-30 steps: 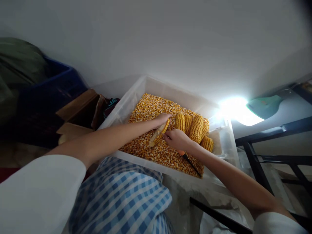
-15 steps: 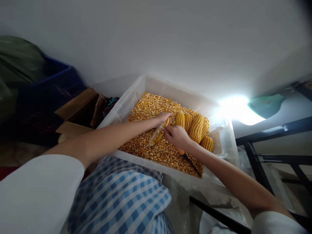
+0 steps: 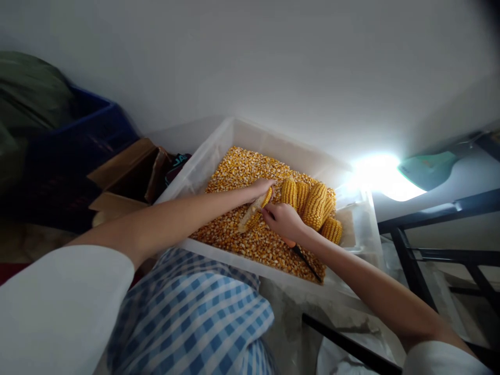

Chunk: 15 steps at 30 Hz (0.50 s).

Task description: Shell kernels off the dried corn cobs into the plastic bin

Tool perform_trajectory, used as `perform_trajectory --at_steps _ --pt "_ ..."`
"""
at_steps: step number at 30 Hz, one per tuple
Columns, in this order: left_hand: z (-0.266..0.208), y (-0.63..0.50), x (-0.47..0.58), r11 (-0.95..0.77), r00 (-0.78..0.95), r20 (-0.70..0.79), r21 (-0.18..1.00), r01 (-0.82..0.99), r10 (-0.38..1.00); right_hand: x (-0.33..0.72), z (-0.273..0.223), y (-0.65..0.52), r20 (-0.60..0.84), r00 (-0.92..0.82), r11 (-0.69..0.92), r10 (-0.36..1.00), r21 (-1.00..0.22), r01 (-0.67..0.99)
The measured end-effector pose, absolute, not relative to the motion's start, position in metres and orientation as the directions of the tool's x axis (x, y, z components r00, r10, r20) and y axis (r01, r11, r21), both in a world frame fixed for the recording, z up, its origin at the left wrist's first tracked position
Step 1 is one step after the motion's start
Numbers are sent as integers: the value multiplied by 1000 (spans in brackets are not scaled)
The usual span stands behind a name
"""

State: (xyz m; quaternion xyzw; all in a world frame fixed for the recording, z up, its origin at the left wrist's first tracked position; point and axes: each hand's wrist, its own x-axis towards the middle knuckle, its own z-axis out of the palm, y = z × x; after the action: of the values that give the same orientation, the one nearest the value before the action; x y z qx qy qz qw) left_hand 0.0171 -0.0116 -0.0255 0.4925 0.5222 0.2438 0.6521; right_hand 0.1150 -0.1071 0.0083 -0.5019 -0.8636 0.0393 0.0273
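A partly stripped corn cob (image 3: 252,214), bare and pale along one side with yellow kernels on the other, is held over loose kernels (image 3: 230,179). My left hand (image 3: 262,188) grips its upper end, fingers closed and partly hidden. On the cob's right side my right hand (image 3: 283,217) is closed, fingertips pressed against the kernels. Several full ears of corn (image 3: 314,205) lie just right of that hand. Under my right wrist, a screwdriver-like tool with an orange handle (image 3: 289,242) and a dark shaft (image 3: 307,263) rests on the kernels.
A translucent plastic bin (image 3: 219,250) holds the corn against the wall. A bright lamp (image 3: 390,177) shines at its right, beside a black metal frame (image 3: 406,260). Leftward stand an open cardboard box (image 3: 121,172) and a blue crate (image 3: 89,125). My checkered-cloth lap (image 3: 195,317) is in front.
My hands stay on the same cob, with only a slight shift of the right fingers along it. More of its bare side and yellow edge shows between the hands.
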Motion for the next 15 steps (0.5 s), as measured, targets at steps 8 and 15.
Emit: perform_trajectory --at_steps 8,15 --pt "-36 -4 17 393 399 -428 904 169 811 116 3 -109 33 -506 504 862 -154 850" --pt "-34 -7 16 405 405 -440 898 173 802 115 4 -111 107 -478 490 872 -211 846"
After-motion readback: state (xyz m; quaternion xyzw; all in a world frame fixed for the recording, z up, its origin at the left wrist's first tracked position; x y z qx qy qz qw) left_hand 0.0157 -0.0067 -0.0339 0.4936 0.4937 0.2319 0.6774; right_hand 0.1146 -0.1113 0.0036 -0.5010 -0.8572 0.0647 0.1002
